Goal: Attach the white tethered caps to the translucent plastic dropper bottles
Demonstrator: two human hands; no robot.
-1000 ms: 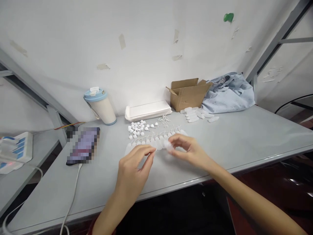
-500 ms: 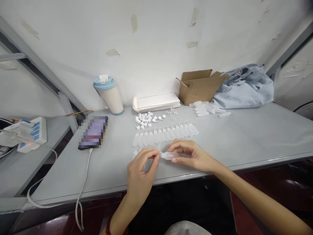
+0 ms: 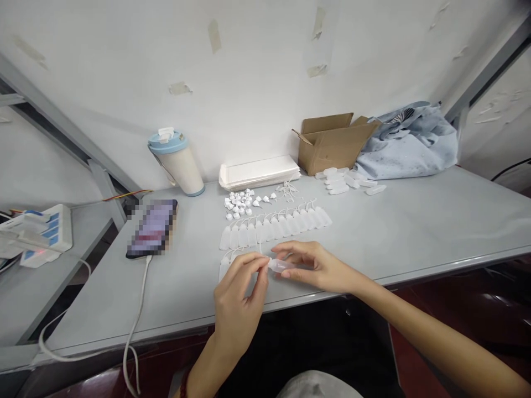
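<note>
A small translucent squeeze bottle [image 3: 279, 266] lies sideways between my hands, just above the table's front part. My right hand [image 3: 309, 265] grips its body between thumb and fingers. At its neck, my left hand [image 3: 244, 282] pinches a thin white strap [image 3: 260, 246], whose free end sticks up; the pinched part is hidden by my fingertips. Beyond my hands lies a neat row of similar bottles [image 3: 276, 225] with white straps at their necks. A second row of strapped bottles [image 3: 224, 267] is partly covered by my left hand.
Loose white nozzle caps [image 3: 237, 204] and loose straps [image 3: 287, 191] lie behind the row. Farther back are a white paper stack [image 3: 261, 172], a cardboard box [image 3: 332, 149], plain bottles [image 3: 338, 182] and a blue cloth [image 3: 410, 146]. At left: a tumbler [image 3: 182, 166], a phone [image 3: 153, 226], its cable [image 3: 141, 298].
The whole view has shifted slightly, so things appear a little farther left. My right fingers are closer to the bottle's neck and my left fingertips. Both hands keep their hold.
</note>
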